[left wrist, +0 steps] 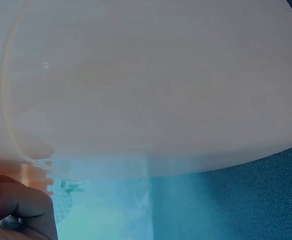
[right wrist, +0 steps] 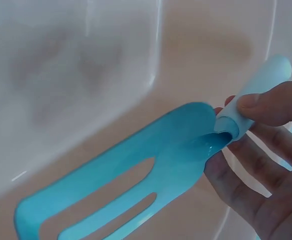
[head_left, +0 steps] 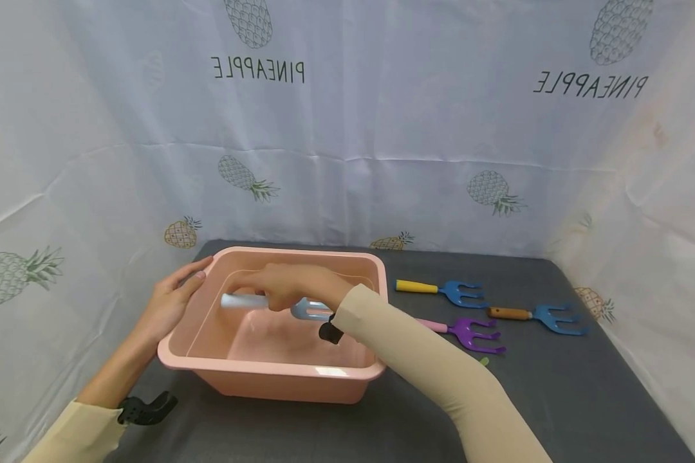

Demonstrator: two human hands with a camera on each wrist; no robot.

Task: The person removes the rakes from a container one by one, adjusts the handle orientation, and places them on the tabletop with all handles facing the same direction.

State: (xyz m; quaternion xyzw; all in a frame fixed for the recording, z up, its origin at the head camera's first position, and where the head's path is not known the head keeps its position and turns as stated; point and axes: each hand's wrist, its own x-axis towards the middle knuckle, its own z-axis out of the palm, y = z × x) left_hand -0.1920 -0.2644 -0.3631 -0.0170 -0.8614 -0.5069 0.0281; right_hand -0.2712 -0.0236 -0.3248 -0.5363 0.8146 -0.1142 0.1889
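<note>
Inside a pink plastic basin (head_left: 289, 388), my right hand (head_left: 286, 283) holds a light blue garden hand fork (right wrist: 183, 155) by its pale handle (right wrist: 263, 82). Thumb and fingers pinch that handle near the neck in the right wrist view. The fork lies roughly level above the basin floor in the head view, handle to the left and tines to the right. My left hand (head_left: 170, 305) grips the basin's left rim, the thumb on top near the far corner. Part of that hand (left wrist: 21, 210) shows at the lower left of the left wrist view.
Right of the basin on the dark table lie a blue fork with a yellow handle (head_left: 417, 287), a blue fork with a wooden handle (head_left: 509, 314) and a purple fork (head_left: 469, 334). A small green tip (head_left: 484, 361) shows beside my right sleeve. Pineapple-print curtains (head_left: 347, 128) enclose the table.
</note>
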